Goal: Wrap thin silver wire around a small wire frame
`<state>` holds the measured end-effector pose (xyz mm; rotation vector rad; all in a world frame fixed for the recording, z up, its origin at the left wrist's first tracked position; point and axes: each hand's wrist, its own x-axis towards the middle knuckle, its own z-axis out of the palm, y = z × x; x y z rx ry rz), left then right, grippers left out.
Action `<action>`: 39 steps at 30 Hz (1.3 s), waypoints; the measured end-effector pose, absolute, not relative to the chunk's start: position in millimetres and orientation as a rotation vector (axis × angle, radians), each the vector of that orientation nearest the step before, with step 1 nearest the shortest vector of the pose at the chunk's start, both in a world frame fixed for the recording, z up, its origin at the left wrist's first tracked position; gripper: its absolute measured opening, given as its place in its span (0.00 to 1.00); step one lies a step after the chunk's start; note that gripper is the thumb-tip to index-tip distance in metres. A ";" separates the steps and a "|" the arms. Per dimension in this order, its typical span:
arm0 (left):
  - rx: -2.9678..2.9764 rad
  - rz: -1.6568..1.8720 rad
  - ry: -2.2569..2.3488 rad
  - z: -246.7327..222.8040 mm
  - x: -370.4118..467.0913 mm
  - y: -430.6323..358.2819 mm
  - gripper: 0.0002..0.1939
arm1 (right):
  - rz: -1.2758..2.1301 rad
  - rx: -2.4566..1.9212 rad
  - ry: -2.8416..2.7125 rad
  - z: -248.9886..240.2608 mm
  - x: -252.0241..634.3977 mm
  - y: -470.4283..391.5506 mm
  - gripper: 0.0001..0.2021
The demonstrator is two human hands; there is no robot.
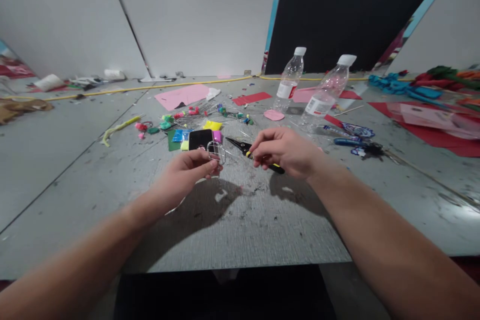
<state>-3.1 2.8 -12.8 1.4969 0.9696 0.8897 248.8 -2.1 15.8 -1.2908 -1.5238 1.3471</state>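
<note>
My left hand (195, 166) pinches a thin silvery wire loop (216, 153) between thumb and fingertips, a little above the table. To its right, my right hand (283, 151) is closed with its fingertips together; what they hold, if anything, is too fine to make out. Beneath the right hand lie black-and-yellow pliers (240, 145), partly covered by it. Just behind the left hand rests a black phone (198, 139). Around the phone are a yellow packet (212, 125), a blue packet (181, 135) and a purple piece (217, 136).
Two clear plastic bottles (288, 85) (325, 97) stand behind my right hand. Beads and wires (191, 114) are scattered behind the phone. Red and pink sheets (431, 120) lie at the right, near blue-handled tools (347, 142). A yellow cord (180, 83) crosses the back.
</note>
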 end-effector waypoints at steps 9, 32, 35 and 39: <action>1.584 0.732 0.850 -6.4 2.4 -3.5 0.11 | 1.584 -1.200 -1.183 2.9 240.5 -0.6 0.07; 1.469 0.845 0.750 -6.8 -2.1 -4.0 0.18 | 1.676 -0.825 -1.135 -14.2 236.1 2.7 0.17; 1.467 0.847 0.729 -7.2 -2.7 -2.7 0.16 | 1.696 -0.836 -1.174 -11.6 236.3 -0.1 0.18; 1.490 0.841 0.710 -9.1 -4.4 0.0 0.12 | 1.720 -0.863 -1.205 -8.9 236.0 -3.3 0.17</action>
